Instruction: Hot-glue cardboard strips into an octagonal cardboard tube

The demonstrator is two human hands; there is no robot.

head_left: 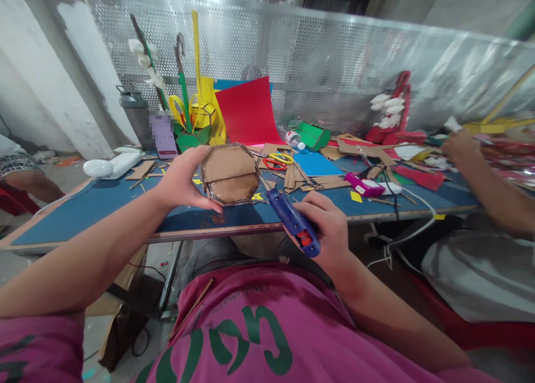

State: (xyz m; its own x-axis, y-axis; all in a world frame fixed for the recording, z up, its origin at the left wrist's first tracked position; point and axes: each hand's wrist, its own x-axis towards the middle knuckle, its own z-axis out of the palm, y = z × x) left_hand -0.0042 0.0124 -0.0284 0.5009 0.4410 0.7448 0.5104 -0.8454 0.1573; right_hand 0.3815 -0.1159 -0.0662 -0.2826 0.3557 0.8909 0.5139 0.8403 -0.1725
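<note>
My left hand [186, 182] grips an eight-sided cardboard piece [231, 171] at its left side, thumb below and fingers partly hidden behind. The piece is tilted up above the table's front edge. A seam crosses its face, and its rim looks glossy with glue. In my right hand [328, 224] is a dark blue glue gun [290, 218], with a red-orange part showing near its rear end. Its thin nozzle points up and left, close to the piece's lower right rim; whether it touches I cannot tell. Behind the piece lie red- and yellow-handled scissors [278, 160].
Cardboard scraps [296, 177], a blue sheet [320, 163] and a pink-and-white device [365, 185] lie on the blue table [104, 210]. Behind stand a red sheet [248, 112], a green box [311, 136], and a dark bottle [136, 115]. Another person's arm [485, 177] reaches in at right.
</note>
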